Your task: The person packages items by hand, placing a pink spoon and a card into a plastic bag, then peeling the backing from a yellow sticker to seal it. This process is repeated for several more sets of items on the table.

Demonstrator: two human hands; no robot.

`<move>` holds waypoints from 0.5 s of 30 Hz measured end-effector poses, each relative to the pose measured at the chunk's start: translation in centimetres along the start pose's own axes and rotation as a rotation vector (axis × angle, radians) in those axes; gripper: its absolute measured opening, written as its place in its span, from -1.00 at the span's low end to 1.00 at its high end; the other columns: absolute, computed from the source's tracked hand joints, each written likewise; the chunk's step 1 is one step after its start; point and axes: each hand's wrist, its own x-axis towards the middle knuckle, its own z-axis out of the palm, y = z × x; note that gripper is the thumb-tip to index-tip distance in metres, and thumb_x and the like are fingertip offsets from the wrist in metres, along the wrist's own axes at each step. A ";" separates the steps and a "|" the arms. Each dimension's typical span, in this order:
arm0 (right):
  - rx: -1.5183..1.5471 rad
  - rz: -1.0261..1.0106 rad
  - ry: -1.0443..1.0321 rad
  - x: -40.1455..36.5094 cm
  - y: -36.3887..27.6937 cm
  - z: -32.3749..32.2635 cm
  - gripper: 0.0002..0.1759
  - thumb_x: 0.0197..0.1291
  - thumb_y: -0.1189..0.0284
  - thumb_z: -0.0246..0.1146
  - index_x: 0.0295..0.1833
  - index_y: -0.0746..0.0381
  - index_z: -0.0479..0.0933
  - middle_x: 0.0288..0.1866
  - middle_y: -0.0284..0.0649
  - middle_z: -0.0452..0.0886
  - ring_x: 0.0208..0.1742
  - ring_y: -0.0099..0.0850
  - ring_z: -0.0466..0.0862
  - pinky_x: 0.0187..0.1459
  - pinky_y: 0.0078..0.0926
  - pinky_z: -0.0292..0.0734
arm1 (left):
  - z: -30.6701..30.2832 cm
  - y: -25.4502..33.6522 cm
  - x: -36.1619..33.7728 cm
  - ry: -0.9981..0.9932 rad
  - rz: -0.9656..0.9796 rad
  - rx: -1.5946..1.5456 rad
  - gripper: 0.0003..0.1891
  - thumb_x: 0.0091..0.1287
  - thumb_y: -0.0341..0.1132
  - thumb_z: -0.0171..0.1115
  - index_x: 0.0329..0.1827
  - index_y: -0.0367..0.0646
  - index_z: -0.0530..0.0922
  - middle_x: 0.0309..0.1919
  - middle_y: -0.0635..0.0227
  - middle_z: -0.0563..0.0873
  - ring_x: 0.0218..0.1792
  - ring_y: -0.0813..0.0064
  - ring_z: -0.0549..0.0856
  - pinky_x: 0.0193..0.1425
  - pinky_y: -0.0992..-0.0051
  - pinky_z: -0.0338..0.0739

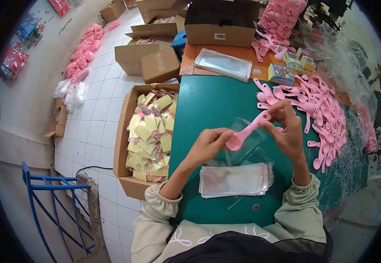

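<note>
A pink plastic measuring spoon (pixel 248 130) is held slantwise over the table, its bowl toward my left hand. My right hand (pixel 285 128) pinches the holed end of its handle between thumb and fingers. My left hand (pixel 209 144) is closed at the bowl, its thumb along the bowl's edge, gripping a thin clear plastic bag (pixel 254 143) that spreads behind the spoon. A bit of another pink piece shows beside my right fingers. Below both hands lies a stack of clear plastic bags (pixel 234 180) on the green tabletop (pixel 203 105).
A heap of pink spoons (pixel 326 118) covers the table's right side, near stacks of small printed cards (pixel 281 74). A pack of clear sleeves (pixel 223 64) lies at the back before a brown carton (pixel 221 35). At left stands a carton (pixel 123 144) filled with bagged yellow cards.
</note>
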 end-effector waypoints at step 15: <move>-0.624 0.056 0.118 10.7 14.4 -10.3 -0.63 0.27 0.28 0.13 0.02 0.35 0.54 -0.12 -0.10 0.63 -0.15 -0.32 0.63 -0.11 -0.46 0.50 | -0.3 3.2 -0.3 0.150 0.379 -0.030 -0.57 0.50 -0.12 -0.13 0.00 -0.31 0.57 -0.16 0.25 0.69 -0.15 0.52 0.67 -0.17 0.62 0.56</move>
